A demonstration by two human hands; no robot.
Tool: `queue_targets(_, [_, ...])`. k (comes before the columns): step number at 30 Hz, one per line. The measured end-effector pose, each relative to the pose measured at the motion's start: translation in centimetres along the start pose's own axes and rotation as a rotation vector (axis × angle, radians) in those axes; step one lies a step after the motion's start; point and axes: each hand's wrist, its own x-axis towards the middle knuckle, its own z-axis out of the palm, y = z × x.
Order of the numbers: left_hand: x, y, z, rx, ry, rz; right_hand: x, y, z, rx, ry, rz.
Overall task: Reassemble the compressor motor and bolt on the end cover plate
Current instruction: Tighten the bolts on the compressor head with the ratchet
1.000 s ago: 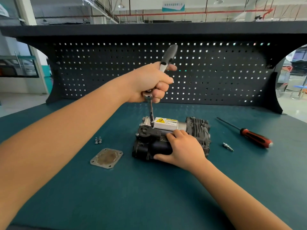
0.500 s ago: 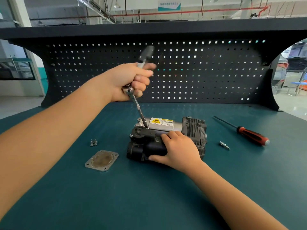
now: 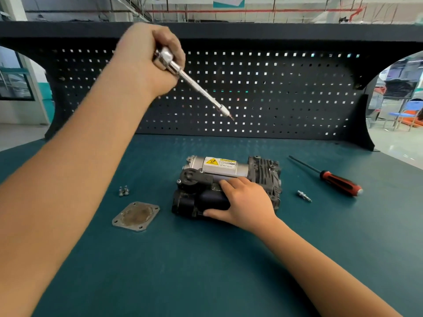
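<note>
Hands at a compressor point(image 3: 229, 177) on a teal bench point(image 3: 206, 271), one steadying, one raised with a tool.

End cover plate point(image 3: 136, 216) lies flat and loose on the bench, near the person and just left of the compressor, with two small bolts point(image 3: 123, 191) standing together a little beyond it. The right hand point(image 3: 246, 205) clasps the compressor's dark near cylinder, fingers laid over the top and thumb curled against the near side. A short metal bit point(image 3: 304, 196) and a red-and-black screwdriver point(image 3: 338, 181) lie to the right. The left hand point(image 3: 148, 58) is up high, fist closed tight round a chrome socket driver point(image 3: 196, 88) whose shaft slants down to the right, its tip well clear of the compressor, in front of the black pegboard point(image 3: 286, 92).
</note>
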Motion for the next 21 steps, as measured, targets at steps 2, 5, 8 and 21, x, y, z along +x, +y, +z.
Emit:
queue_targets(2, [-0.5, 1.0, -0.4, 0.059, 0.026, 0.074, 0.0, 0.3, 0.0, 0.002, -0.005, -0.003])
queue_targets(5, [-1.6, 1.0, -2.6, 0.3, 0.11, 0.126, 0.3, 0.6, -0.1, 0.004, -0.029, -0.011])
queue_targets(8, [-2.9, 0.3, -5.2, 0.283, 0.184, 0.085, 0.5, 0.8, 0.0, -0.002, -0.047, 0.021])
queue_targets(21, [-4.9, -1.5, -7.7, 0.08, 0.345, 0.182, 0.2, 0.8, 0.4, -0.042, -0.059, 0.02])
